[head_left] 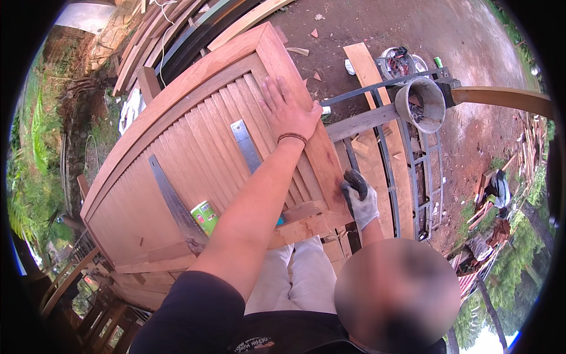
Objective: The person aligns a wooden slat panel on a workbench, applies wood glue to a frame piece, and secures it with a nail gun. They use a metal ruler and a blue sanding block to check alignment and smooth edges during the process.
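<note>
A large wooden louvred door panel [200, 76] lies in front of me, slats set inside a wide frame. My left hand [289, 109], bare with a braided bracelet at the wrist, presses flat on the panel's right side, fingers spread. My right hand [361, 200], in a white and dark grey work glove, is curled at the frame's right edge near its near corner; anything within its fingers is hidden. On the slats lie a metal strip [246, 147] with holes, a long dark tapering strip [171, 194] and a green can [204, 217], partly behind my left forearm.
Right of the panel, a grey bucket [420, 105] stands by a wooden crosspiece [362, 122]. Beyond it sits a tub of tools [398, 62]. Planks [368, 71] and a metal ladder-like frame [421, 177] run alongside. Stacked timber [177, 35] lies at the far left.
</note>
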The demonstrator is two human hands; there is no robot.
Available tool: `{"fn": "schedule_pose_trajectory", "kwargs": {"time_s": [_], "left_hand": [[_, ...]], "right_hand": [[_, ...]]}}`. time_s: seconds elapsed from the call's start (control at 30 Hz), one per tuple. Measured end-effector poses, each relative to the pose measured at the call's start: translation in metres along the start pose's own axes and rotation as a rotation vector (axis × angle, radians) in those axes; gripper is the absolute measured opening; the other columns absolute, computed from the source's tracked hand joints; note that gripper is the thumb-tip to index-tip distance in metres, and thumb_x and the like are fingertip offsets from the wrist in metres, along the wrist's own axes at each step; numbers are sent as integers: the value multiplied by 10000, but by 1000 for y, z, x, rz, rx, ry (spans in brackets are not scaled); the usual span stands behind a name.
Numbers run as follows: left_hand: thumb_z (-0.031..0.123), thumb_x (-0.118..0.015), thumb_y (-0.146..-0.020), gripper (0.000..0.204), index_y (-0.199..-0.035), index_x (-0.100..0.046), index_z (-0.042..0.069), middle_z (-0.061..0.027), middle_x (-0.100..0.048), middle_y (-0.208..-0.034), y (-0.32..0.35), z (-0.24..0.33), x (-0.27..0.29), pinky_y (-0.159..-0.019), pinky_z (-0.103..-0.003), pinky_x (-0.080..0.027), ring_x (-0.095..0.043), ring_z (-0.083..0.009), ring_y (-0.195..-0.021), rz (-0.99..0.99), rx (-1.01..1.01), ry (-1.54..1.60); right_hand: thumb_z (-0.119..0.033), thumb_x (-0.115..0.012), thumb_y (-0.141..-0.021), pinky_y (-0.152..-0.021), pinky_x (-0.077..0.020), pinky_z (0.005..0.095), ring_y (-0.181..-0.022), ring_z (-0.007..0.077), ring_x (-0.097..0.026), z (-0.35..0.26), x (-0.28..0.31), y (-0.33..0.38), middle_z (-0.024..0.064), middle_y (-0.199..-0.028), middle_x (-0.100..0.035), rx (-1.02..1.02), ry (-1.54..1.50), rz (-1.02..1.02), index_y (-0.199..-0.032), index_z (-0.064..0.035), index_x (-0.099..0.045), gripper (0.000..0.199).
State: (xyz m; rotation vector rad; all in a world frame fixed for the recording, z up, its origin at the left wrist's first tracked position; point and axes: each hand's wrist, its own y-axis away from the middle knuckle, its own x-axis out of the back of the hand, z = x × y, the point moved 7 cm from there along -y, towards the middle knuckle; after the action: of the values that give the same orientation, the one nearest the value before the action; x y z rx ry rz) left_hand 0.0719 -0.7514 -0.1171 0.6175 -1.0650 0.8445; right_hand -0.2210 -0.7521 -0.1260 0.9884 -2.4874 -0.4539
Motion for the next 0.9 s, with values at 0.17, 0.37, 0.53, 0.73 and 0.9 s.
{"fn": "schedule_pose_trajectory", "kwargs": {"time_s": [0.17,0.37,0.53,0.73,0.9], "left_hand": [[490,-689,-744,1078,-1535,-195,-52,-270,-155,-1599,-1,4,2,-1214,-529,-108,-101,-393,-1511,30,-28,8],[506,-686,-743,1073,-1531,-217,-51,-267,-179,-1596,-1,-1,0,-1212,-529,-129,-124,-389,-1508,67,-39,3],[508,-696,-751,1070,-1539,-212,-32,-270,-178,-1597,-1,4,-4,-1210,-524,-143,-135,-392,-1506,51,-53,23],[530,-680,-805,1030,-1527,-231,-51,-316,-206,-1568,-8,-7,-11,-1194,-505,-210,-213,-419,-1473,85,-90,-43],[564,-668,-815,1027,-1497,-273,-95,-337,-260,-1536,-19,-15,-22,-1188,-465,-245,-262,-423,-1449,157,-174,-119]], "right_hand": [[-263,-535,-1030,-1011,-485,377,-1159,238,-624,-22,15,-120,164,-1269,-631,65,-310,19,-1364,56,-505,463],[-416,-534,-985,-1039,-429,406,-1269,422,-512,-33,-72,-134,270,-1320,-578,57,86,-241,-1456,-27,-404,625],[-541,-501,-961,-1033,-436,449,-1248,435,-518,-51,-63,-125,302,-1303,-568,-73,406,-259,-1435,-17,-428,710],[-578,-440,-975,-979,-495,439,-1134,336,-637,-80,-60,-94,196,-1239,-644,-266,485,-62,-1370,-89,-489,630],[-571,-449,-966,-921,-523,425,-1103,324,-653,-74,-59,-89,190,-1200,-663,-136,388,70,-1346,-19,-546,677]]}}
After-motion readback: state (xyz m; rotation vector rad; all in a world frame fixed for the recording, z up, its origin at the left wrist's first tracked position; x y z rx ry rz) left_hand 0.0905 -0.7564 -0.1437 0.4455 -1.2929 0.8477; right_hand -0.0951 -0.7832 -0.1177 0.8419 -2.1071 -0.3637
